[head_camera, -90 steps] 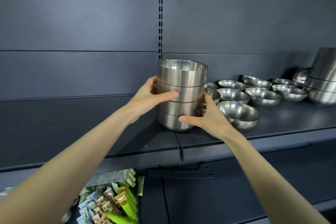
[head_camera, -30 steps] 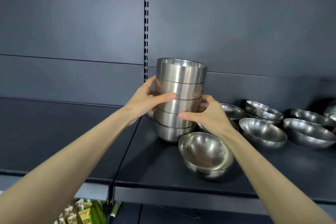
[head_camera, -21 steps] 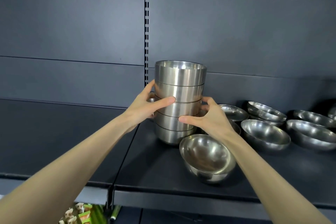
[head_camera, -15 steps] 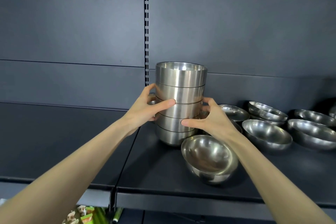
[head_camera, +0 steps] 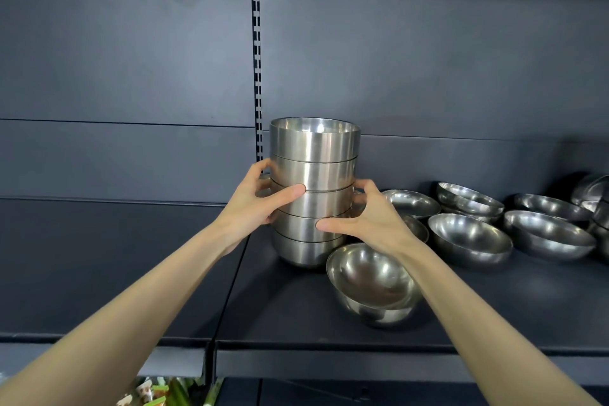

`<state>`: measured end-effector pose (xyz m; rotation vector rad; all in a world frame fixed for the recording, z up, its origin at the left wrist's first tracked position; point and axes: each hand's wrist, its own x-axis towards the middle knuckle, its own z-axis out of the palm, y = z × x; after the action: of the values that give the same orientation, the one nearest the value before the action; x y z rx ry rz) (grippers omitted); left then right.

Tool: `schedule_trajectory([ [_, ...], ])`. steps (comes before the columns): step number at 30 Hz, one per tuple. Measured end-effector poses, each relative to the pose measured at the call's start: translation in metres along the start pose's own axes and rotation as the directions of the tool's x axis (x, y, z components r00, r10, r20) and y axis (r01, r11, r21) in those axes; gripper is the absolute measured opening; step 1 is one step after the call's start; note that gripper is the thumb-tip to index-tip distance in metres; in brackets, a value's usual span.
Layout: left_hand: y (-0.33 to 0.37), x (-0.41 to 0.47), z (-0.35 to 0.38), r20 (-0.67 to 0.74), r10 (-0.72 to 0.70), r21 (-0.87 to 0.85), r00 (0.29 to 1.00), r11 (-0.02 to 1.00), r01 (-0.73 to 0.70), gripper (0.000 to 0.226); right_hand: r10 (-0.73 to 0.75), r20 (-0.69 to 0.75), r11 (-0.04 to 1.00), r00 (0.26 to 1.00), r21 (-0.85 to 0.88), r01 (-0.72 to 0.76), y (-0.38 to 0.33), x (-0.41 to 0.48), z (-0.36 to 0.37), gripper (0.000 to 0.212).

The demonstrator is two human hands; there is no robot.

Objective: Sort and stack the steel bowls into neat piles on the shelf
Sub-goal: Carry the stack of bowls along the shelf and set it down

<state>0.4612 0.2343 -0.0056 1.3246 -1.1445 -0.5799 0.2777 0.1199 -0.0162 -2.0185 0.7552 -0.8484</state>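
A stack of several straight-sided steel bowls (head_camera: 314, 155) stands upright on the dark shelf (head_camera: 290, 306), near its back wall. My left hand (head_camera: 255, 204) grips the stack's left side, thumb across the front. On the other side my right hand (head_camera: 369, 221) holds it lower down, thumb on the front. A round steel bowl (head_camera: 370, 280) lies tilted just in front of the stack, under my right forearm. More loose round bowls (head_camera: 469, 236) sit to the right.
A slotted upright rail (head_camera: 256, 59) runs up the back wall behind the stack. The left shelf section (head_camera: 115, 260) is bare dark board. Colourful packets (head_camera: 161, 394) show on a lower level at the bottom left. Taller stacked steelware (head_camera: 596, 194) stands at the far right edge.
Over three seconds the stack has gone from the shelf's front edge back toward the wall. In the last second both hands keep their hold and the stack settles slightly lower.
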Motion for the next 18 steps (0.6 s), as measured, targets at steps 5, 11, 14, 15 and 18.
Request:
schedule_trajectory([
  [5, 0.001, -0.01, -0.012, 0.0, 0.018, 0.0, 1.0, 1.0, -0.018, 0.06, 0.004, 0.015, 1.0, 1.0, 0.013, -0.004, -0.007, -0.004, 0.011, 0.089],
  [11, 0.002, -0.025, -0.035, -0.027, 0.017, -0.001, 0.999, 1.0, -0.017, 0.069, -0.015, 0.014, 1.0, 1.0, -0.001, 0.015, -0.019, -0.008, 0.033, 0.082],
  [14, 0.003, -0.032, -0.045, -0.044, 0.019, -0.004, 0.999, 1.0, -0.019, 0.064, -0.009, 0.014, 1.0, 1.0, 0.001, 0.009, -0.021, -0.008, 0.045, 0.087],
  [15, 0.003, -0.033, -0.048, -0.047, 0.018, 0.001, 0.999, 1.0, -0.018, 0.067, -0.007, 0.012, 1.0, 1.0, 0.003, 0.006, -0.022, -0.008, 0.048, 0.089],
  [18, 0.003, -0.034, -0.054, -0.053, 0.01, -0.002, 0.999, 1.0, -0.01, 0.071, -0.007, 0.01, 1.0, 1.0, 0.013, 0.007, -0.024, -0.007, 0.054, 0.085],
])
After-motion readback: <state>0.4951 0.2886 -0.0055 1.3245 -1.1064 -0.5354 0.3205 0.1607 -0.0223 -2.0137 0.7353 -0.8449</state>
